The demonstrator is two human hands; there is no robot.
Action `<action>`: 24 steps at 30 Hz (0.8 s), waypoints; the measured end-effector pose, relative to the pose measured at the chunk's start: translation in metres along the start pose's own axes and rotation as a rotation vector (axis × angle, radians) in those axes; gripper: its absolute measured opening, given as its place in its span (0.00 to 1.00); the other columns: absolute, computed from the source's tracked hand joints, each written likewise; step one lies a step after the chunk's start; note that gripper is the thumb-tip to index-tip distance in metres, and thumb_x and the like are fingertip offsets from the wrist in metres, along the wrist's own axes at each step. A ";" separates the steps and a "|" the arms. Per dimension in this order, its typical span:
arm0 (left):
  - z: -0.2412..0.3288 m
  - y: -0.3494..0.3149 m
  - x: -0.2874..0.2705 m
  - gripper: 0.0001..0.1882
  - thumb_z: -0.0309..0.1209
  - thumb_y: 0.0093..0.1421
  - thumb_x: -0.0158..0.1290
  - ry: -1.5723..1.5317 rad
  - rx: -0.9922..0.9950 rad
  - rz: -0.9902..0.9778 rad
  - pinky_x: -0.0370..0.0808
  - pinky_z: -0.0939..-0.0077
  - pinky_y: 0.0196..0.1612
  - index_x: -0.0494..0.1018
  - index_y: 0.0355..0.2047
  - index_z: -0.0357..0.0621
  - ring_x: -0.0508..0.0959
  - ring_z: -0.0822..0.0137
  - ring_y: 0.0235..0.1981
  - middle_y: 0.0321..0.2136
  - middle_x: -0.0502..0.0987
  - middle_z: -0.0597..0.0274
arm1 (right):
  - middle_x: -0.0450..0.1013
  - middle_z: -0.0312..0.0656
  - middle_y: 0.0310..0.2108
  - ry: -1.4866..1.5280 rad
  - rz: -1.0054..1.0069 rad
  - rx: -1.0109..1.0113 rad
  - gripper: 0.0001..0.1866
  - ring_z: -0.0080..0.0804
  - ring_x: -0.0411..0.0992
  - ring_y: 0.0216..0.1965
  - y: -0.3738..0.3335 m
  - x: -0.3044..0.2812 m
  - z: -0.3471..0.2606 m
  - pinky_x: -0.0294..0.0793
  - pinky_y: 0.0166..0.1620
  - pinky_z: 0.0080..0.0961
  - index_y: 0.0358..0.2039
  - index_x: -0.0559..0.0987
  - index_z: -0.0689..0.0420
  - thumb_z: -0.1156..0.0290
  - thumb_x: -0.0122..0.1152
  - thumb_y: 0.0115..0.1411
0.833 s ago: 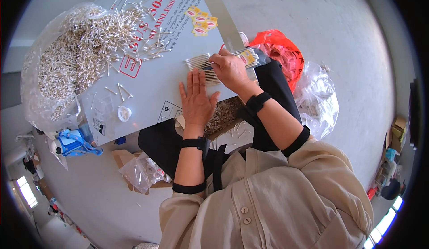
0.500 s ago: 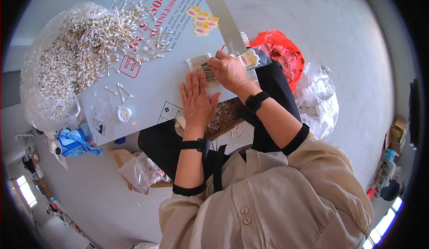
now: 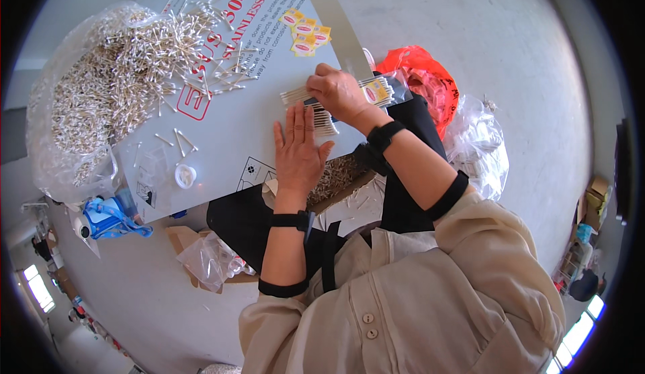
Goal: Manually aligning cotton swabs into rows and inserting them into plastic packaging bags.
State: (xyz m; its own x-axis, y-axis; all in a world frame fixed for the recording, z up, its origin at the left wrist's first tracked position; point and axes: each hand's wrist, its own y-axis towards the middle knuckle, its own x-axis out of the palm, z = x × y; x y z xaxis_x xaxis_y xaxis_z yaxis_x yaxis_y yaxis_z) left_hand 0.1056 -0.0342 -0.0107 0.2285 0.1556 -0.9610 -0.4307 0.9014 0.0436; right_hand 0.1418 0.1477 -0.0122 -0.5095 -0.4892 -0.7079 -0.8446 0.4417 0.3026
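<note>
My left hand lies with its fingers stretched over the near left end of a row of cotton swabs on the table. Just right of it, my right hand is closed, fingertips pressed together above the row; what they grip, if anything, is hidden. A dark strip shows under its fingers, across the swabs. More swab tips poke out on its far left side. Right of that hand lies a clear packet of swabs with a yellow label.
A large clear bag of loose cotton swabs spills onto the table at the left. Yellow labels lie farther back. A small round tub sits near the front edge. Red and clear plastic bags stand at the right.
My right hand has shifted slightly up and left over the swabs, uncovering more of the row beside my left fingers. My left hand has stayed nearly in place.
</note>
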 end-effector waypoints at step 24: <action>0.005 0.005 -0.003 0.39 0.49 0.65 0.46 0.033 -0.031 -0.004 0.42 0.50 0.71 0.49 0.70 0.42 0.46 0.58 0.72 0.71 0.48 0.55 | 0.67 0.34 0.61 -0.335 -0.122 -0.245 0.21 0.36 0.59 0.65 -0.074 -0.031 -0.014 0.56 0.66 0.39 0.53 0.76 0.53 0.66 0.56 0.58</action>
State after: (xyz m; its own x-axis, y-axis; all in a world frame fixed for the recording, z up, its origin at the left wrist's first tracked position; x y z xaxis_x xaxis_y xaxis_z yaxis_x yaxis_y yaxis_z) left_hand 0.1071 -0.0284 -0.0060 0.2013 0.1384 -0.9697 -0.4573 0.8887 0.0319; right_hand 0.2182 0.1199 -0.0039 -0.3563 -0.2375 -0.9037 -0.9299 0.1842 0.3182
